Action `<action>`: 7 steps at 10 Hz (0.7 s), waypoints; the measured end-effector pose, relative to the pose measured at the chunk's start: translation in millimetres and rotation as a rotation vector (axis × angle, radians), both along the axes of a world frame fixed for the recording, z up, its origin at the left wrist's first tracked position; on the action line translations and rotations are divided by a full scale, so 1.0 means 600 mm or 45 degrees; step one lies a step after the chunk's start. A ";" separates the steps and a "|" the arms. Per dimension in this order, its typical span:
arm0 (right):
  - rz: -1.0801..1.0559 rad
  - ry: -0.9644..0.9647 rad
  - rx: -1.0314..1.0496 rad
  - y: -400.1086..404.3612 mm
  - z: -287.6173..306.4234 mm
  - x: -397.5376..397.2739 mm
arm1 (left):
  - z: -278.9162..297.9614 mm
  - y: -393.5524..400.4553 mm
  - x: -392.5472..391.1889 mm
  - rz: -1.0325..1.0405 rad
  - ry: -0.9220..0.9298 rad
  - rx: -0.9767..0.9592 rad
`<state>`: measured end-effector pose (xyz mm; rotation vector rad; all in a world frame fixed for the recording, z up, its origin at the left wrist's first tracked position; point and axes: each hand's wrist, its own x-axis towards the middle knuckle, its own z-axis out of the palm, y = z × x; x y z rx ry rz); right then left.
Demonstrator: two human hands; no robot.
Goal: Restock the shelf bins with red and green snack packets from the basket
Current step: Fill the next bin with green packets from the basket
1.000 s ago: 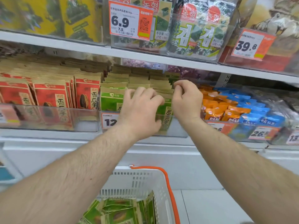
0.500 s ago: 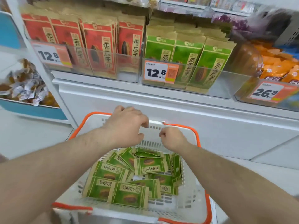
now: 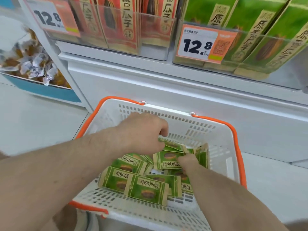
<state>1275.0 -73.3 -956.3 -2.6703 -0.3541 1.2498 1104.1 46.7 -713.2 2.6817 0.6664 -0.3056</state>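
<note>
A white basket [image 3: 221, 144] with orange handles stands below the shelf and holds several green snack packets [image 3: 146, 189]. My left hand [image 3: 143, 132] reaches into it, fingers curled down onto a green packet at the far side of the pile. My right hand [image 3: 188, 161] is deeper in the basket, its fingers curled on the edge of another green packet [image 3: 166, 160]. Above, a clear bin [image 3: 156, 52] holds upright red packets [image 3: 116, 24], and the bin to its right holds upright green packets [image 3: 260, 35].
Orange price tags reading 12.8 [image 3: 200, 44] hang on both bin fronts. A blue-fronted bin of wrapped sweets [image 3: 30, 64] sits at the left. A white shelf base [image 3: 183, 90] runs behind the basket, with pale floor on either side.
My view dropped from the shelf to the basket. Both hands left the green packets in the bin, came down over the basket rim and now reach into the pile.
</note>
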 end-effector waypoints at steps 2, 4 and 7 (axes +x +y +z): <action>-0.057 0.046 0.004 -0.002 0.011 0.002 | -0.011 0.017 0.000 0.064 0.053 -0.056; 0.128 0.047 0.011 0.005 0.069 0.034 | -0.022 0.022 -0.003 0.070 0.165 -0.098; 0.930 -0.389 -0.092 0.028 0.349 0.051 | -0.030 -0.022 -0.005 0.171 0.119 -0.344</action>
